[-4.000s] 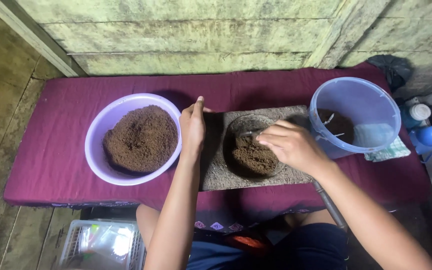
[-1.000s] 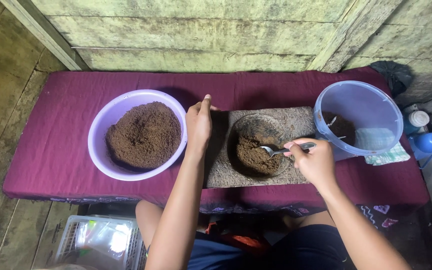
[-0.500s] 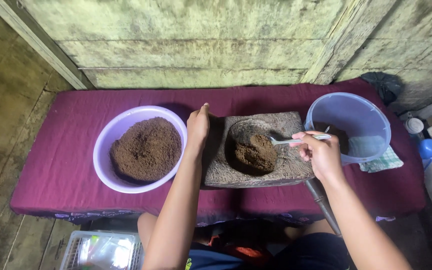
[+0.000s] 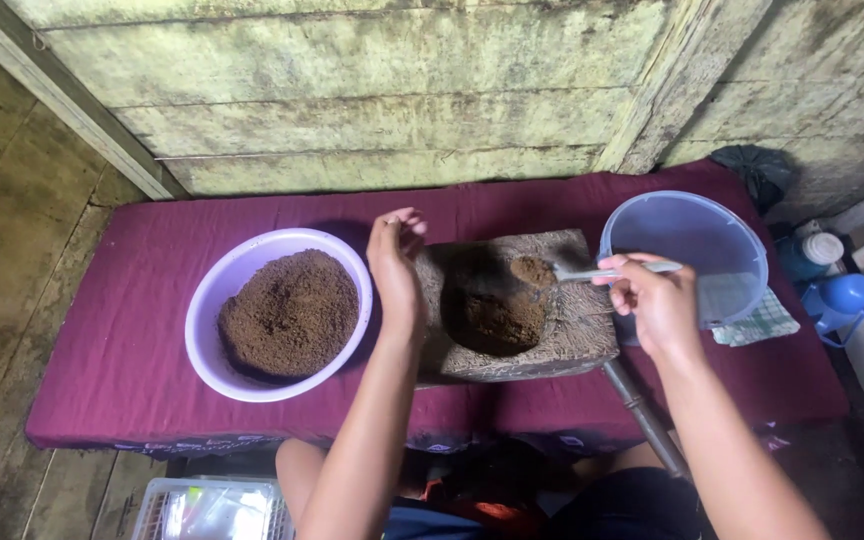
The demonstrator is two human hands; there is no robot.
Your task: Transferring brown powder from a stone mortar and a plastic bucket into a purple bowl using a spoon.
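A round lilac plastic basin (image 4: pixel 277 315) of brown powder sits on a maroon cloth-covered table (image 4: pixel 112 330). The left hand (image 4: pixel 395 262), fingers loosely curled, rests at the rough stone mortar's (image 4: pixel 517 305) edge. The right hand (image 4: pixel 655 300) pinches a metal spoon (image 4: pixel 592 272), heaped with powder, above the mortar, beside a translucent blue plastic tub (image 4: pixel 687 255).

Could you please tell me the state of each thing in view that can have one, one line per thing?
Lilac bowl: upright, heaped with brown powder.
Stone mortar: upright, brown powder in its hollow.
Spoon: loaded with powder, held level over the mortar.
Blue bucket: open, contents unclear.
Right hand: grip shut on the spoon handle.
Left hand: open, lifted above the mortar's edge.
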